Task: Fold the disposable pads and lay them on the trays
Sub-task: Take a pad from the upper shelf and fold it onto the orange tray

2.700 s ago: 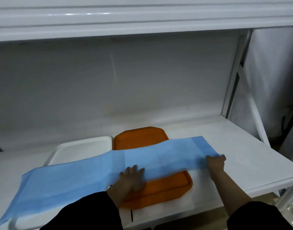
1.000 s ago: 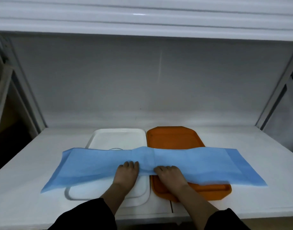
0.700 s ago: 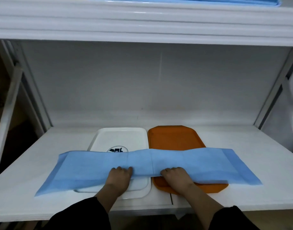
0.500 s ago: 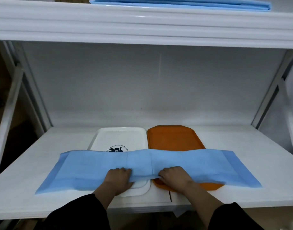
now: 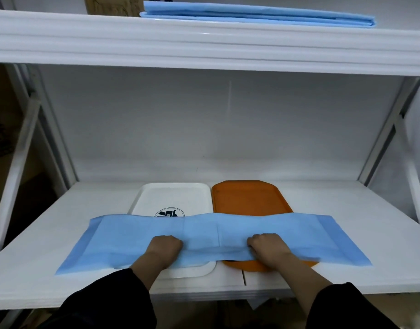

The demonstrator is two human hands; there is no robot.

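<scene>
A long blue disposable pad (image 5: 211, 236) lies across the shelf as a wide strip, over the near halves of a white tray (image 5: 173, 195) and an orange tray (image 5: 249, 198) that sit side by side. My left hand (image 5: 165, 249) grips the pad's near edge over the white tray. My right hand (image 5: 267, 249) grips the same edge over the orange tray. The near edge bunches slightly between my fists. A dark round logo (image 5: 169, 213) on the white tray peeks out behind the pad.
A stack of folded blue pads (image 5: 256, 16) lies on the upper shelf (image 5: 204, 43). The lower shelf (image 5: 38, 252) is white, with its front edge near my sleeves. Slanted white frame posts (image 5: 384, 138) stand at both sides.
Both hands have gone from pressing flat on the pad's middle to gripping its near edge, and have spread apart. The pad has slid a little toward me. The view has tilted up.
</scene>
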